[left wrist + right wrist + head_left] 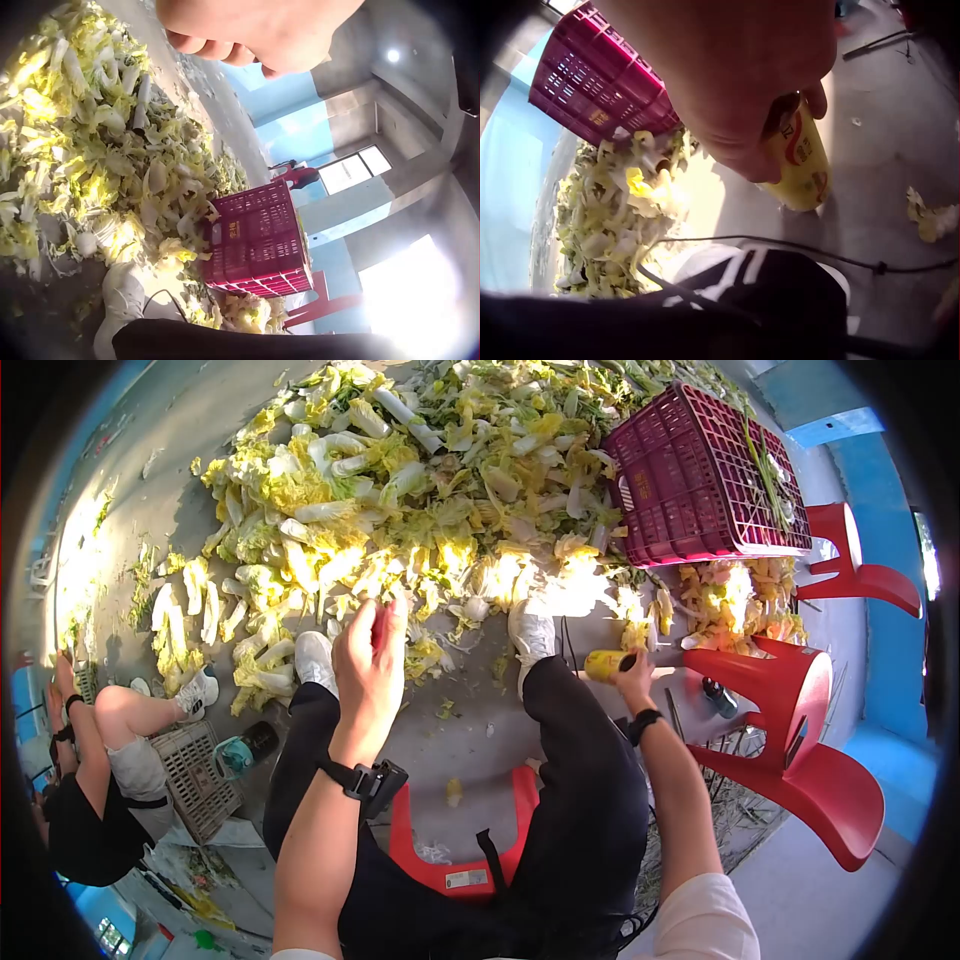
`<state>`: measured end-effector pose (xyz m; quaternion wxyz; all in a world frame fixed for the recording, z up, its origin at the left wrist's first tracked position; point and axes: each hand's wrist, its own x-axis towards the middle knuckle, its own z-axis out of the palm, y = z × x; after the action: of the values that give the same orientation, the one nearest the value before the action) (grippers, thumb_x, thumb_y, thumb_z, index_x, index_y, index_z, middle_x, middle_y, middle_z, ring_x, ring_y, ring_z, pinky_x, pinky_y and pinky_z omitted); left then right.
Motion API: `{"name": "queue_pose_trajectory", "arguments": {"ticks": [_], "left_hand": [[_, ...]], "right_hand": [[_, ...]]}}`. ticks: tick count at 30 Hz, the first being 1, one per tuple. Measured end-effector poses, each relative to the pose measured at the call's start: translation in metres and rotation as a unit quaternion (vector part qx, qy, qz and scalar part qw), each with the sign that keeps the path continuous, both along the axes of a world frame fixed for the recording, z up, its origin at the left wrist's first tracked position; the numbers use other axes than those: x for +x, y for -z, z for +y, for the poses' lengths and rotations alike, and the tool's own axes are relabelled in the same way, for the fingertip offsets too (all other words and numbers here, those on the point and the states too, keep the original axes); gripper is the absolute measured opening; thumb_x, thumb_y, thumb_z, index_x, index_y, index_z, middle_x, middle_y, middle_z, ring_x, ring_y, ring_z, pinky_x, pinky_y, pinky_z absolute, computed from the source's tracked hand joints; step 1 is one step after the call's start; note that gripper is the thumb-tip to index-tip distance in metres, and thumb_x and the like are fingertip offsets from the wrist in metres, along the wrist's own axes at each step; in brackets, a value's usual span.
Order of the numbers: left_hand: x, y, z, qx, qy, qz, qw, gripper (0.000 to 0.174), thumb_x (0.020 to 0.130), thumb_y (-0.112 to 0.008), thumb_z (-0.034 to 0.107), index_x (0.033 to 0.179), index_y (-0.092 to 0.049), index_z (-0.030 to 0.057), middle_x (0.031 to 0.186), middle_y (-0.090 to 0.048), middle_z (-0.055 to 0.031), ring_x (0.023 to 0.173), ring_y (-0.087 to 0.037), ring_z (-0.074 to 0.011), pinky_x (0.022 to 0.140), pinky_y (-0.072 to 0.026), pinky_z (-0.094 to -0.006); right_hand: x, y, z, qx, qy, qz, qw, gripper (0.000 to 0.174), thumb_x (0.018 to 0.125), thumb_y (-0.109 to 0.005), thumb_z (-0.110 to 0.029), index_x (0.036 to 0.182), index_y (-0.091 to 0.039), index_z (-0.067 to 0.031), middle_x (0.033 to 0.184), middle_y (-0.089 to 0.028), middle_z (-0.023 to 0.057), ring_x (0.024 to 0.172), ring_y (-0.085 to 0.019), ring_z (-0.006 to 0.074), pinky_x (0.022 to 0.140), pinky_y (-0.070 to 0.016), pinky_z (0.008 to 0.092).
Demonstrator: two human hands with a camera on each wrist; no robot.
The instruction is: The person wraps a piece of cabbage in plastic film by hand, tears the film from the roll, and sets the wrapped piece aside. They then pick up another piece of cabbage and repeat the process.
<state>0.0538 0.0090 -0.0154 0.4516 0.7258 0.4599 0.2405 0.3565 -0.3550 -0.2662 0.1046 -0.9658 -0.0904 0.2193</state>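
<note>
My right hand grips a yellow printed cylinder by its dark, open-looking end, low beside my right shoe. In the right wrist view the fingers lie at the rim of the yellow cylinder, whose lettered side faces the camera; the hand hides part of it. My left hand is raised between my knees, in front of the heap of cabbage leaves, with its fingers loosely bent. Seen from the left wrist, this hand hangs above the floor with nothing visible in it.
A magenta plastic crate stands tilted at the leaf heap's right. Red chairs and a dark bottle are on my right. Between my legs shows a red stool. Another person sits at left near a grey crate.
</note>
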Motion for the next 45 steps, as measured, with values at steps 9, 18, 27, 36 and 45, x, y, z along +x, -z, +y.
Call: {"name": "queue_pose_trajectory", "arguments": {"ticks": [9, 18, 27, 36, 45], "left_hand": [[0.015, 0.006, -0.004, 0.108, 0.076, 0.050, 0.990, 0.044, 0.091, -0.069, 0.005, 0.068, -0.032, 0.0013, 0.057, -0.026, -0.0061, 0.053, -0.024, -0.0159, 0.049, -0.0242, -0.0364], [0.028, -0.001, 0.002, 0.069, 0.063, -0.023, 0.995, 0.044, 0.092, -0.067, 0.008, 0.065, -0.032, 0.0025, 0.054, -0.025, -0.0044, 0.051, -0.026, -0.0105, 0.048, -0.0251, -0.0355], [-0.029, 0.014, -0.034, 0.062, 0.164, 0.051, 0.983, 0.041, 0.087, -0.070, 0.009, 0.062, -0.037, 0.0042, 0.052, -0.038, -0.0140, 0.045, -0.040, -0.0351, 0.046, -0.0313, -0.0424], [-0.044, 0.007, -0.024, -0.115, 0.146, 0.080, 0.979, 0.046, 0.084, -0.074, 0.004, 0.060, -0.034, 0.0069, 0.051, -0.034, -0.0091, 0.043, -0.036, -0.0276, 0.043, -0.0278, -0.0376], [-0.041, 0.005, -0.026, -0.181, 0.137, 0.068, 0.972, 0.047, 0.085, -0.073, 0.003, 0.061, -0.033, 0.0061, 0.053, -0.031, -0.0098, 0.043, -0.034, -0.0268, 0.044, -0.0268, -0.0371]], "right_hand": [[-0.047, 0.011, -0.011, 0.028, -0.071, 0.019, 0.997, 0.098, 0.062, -0.091, -0.022, 0.143, -0.038, -0.0181, 0.144, -0.035, 0.0212, 0.133, -0.041, 0.0437, 0.110, -0.0391, 0.0531], [0.140, -0.037, 0.050, 0.120, -0.003, 0.021, 0.993, 0.051, 0.073, -0.083, -0.019, 0.119, -0.067, -0.0051, 0.084, -0.068, 0.0036, 0.072, -0.063, 0.0161, 0.065, -0.0518, 0.0308], [0.094, -0.021, 0.299, 0.287, -0.014, 0.222, 0.932, 0.051, 0.080, -0.076, -0.018, 0.126, -0.065, 0.0000, 0.098, -0.072, 0.0087, 0.086, -0.066, 0.0180, 0.079, -0.0527, 0.0320], [-0.002, 0.138, 0.430, 0.231, -0.231, 0.077, 0.942, 0.078, 0.073, -0.082, -0.020, 0.144, -0.050, -0.0095, 0.143, -0.053, 0.0199, 0.137, -0.048, 0.0325, 0.110, -0.0430, 0.0396], [-0.070, 0.141, 0.434, 0.068, -0.286, 0.034, 0.955, 0.115, 0.062, -0.093, -0.020, 0.155, -0.026, -0.0178, 0.156, -0.030, 0.0215, 0.135, -0.043, 0.0462, 0.109, -0.0452, 0.0494]]}}
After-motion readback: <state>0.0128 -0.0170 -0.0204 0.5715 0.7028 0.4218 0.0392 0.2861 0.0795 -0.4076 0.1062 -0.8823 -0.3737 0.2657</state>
